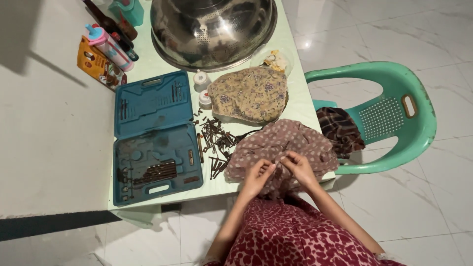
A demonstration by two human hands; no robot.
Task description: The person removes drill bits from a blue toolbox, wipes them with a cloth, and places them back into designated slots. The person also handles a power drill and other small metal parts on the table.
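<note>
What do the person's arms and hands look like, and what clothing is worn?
Both forearms are bare, with no sleeves over them. The left hand and right hand wear no gloves; rings or a watch cannot be made out. The garment below is dark red with a pink spotted pattern.

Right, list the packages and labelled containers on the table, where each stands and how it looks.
Orange packet: far left edge, flat, with brown picture.
Labelled bottle: lying beside the packet, pink and blue cap.
Blue tool case: open, left of the screws.
No signs or screens.
</note>
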